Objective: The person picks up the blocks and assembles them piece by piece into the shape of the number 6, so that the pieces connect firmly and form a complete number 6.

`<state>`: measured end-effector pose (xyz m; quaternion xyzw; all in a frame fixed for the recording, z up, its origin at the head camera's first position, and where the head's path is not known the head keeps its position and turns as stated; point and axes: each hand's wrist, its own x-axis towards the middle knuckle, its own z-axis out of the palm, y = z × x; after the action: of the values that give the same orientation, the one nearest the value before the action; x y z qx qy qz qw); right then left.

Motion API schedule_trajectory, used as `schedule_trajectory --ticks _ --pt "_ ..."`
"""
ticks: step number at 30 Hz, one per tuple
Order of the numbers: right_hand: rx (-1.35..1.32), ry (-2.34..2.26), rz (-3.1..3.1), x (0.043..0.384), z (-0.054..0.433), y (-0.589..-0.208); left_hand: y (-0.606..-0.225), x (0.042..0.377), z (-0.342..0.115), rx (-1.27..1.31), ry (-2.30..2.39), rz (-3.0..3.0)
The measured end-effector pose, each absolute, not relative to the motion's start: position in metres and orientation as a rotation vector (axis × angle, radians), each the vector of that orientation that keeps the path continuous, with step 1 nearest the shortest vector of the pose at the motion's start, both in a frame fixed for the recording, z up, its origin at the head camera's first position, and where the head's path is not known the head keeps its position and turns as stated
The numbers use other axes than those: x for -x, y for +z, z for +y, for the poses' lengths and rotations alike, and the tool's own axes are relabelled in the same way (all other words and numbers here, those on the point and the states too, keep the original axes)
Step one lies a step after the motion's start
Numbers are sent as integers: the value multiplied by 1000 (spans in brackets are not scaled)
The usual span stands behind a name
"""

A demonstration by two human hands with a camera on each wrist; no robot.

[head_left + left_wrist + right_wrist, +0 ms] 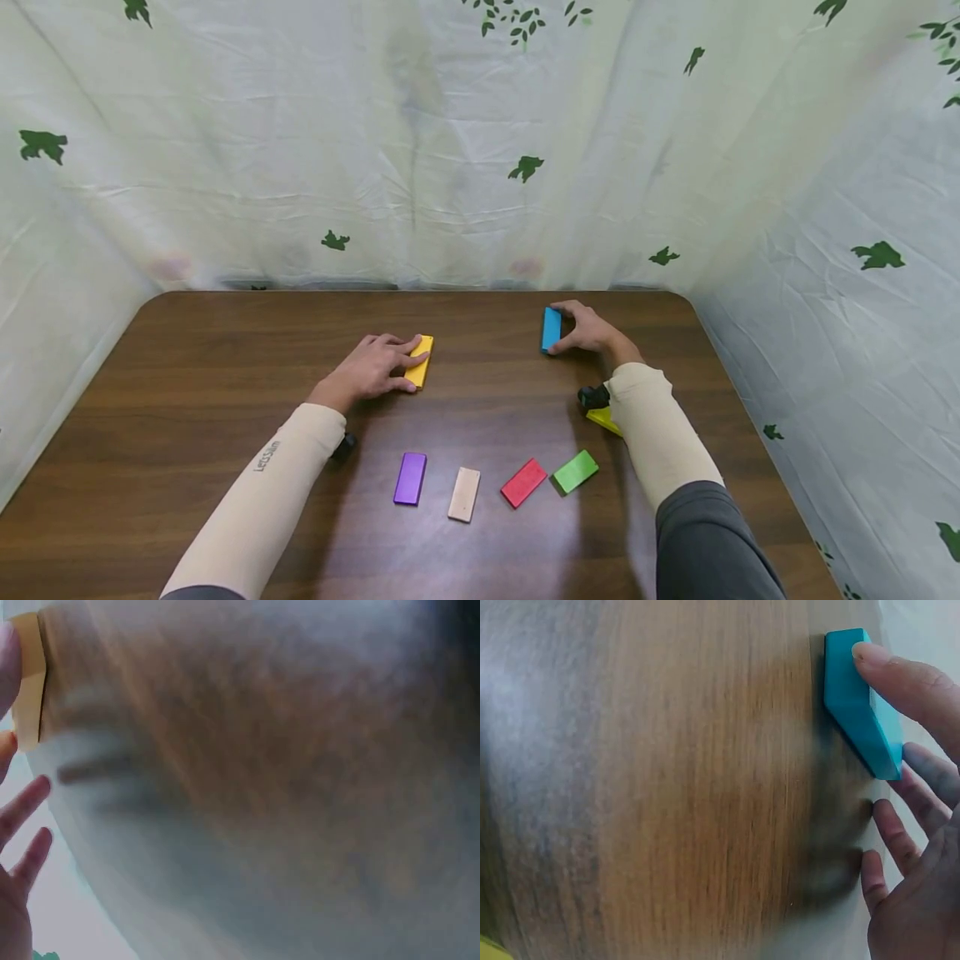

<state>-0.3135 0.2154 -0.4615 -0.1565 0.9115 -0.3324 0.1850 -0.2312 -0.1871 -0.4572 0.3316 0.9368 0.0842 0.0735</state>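
Yellow block (419,375) mid-frame looks pinched by our left hand (373,365); right hand (588,329) pinches blue block (551,329); five lower blocks (523,483) unheld.

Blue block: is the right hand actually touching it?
Touching. The right wrist view shows it: the right hand has its thumb tip against the blue block, with no gap between them.

right grip (588,331) holds blue block (551,328); left (372,367), orange-yellow block (418,374)

Oblong orange-yellow block (417,373), aslant on brown table (480,417); oblong blue block (551,329), rightward, farther back
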Motion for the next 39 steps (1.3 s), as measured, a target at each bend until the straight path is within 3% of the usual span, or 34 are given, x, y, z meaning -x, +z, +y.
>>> schedule_trajectory --ticks 39 --pt "494 -837 2661 316 163 -465 -452 234 -183 -938 187 2812"
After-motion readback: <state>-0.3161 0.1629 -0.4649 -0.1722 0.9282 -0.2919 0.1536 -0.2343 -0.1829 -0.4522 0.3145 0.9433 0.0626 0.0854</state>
